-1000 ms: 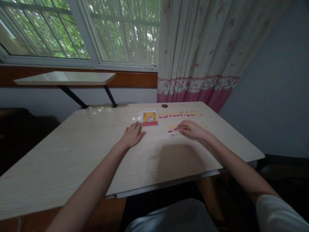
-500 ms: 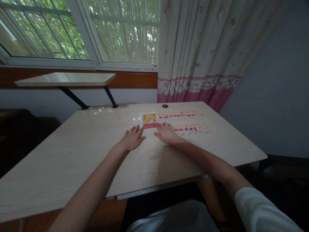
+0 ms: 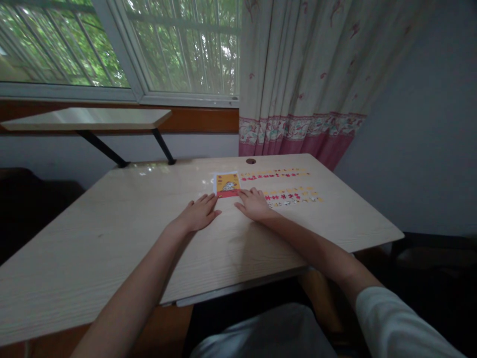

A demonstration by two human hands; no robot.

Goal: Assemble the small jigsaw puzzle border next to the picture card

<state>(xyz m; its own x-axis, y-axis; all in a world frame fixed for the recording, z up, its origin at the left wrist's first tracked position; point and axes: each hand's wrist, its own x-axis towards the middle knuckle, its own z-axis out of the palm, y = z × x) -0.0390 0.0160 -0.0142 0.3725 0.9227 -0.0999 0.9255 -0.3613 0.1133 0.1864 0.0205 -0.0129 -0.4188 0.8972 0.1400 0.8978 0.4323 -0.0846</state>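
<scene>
Resting on the counter [image 3: 122,238], the left hand [image 3: 200,213] and right hand [image 3: 256,205] lie loosely open, gripping nothing visible, fingertips at the near corners of the card [image 3: 227,186]. It lies flat, left of the rows of pieces [image 3: 283,197]. Light, even pressure from both sides would likely square it without disturbing those pieces.

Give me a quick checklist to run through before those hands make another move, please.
1. Picture card lying flat on the table: ok.
2. Left hand clear of the card: not ok; fingertips at its near left corner.
3. Right hand clear of the card: not ok; fingertips at its near right corner.
4. Far rows of small pieces unobstructed by hands: ok.
5. Near rows of small pieces fully visible: cannot tell; they reach the right hand, which may hide some.
</scene>
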